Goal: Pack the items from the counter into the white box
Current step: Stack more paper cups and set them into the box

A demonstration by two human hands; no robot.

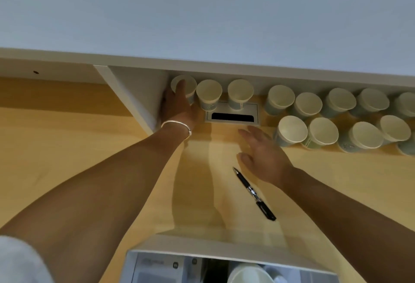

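Note:
Several upside-down paper cups stand along the back of the wooden counter (pixel 67 147) under a white shelf. My left hand (pixel 177 107), with a silver bracelet on the wrist, wraps round the leftmost cup (pixel 187 85) next to the white divider. My right hand (pixel 262 154) hovers over the counter with its fingers spread, holding nothing, just left of a cup (pixel 290 131) in the front row. A black pen (pixel 253 192) lies on the counter below that hand. The white box (pixel 202 249) sits at the bottom edge, with a cup (pixel 249 273) inside it.
A white shelf (pixel 202 24) overhangs the cups and a white divider panel (pixel 134 98) stands left of them. A cable grommet plate (pixel 232 115) with a dark slot is set in the counter between my hands. Two cups (pixel 240 92) stand at its far edge.

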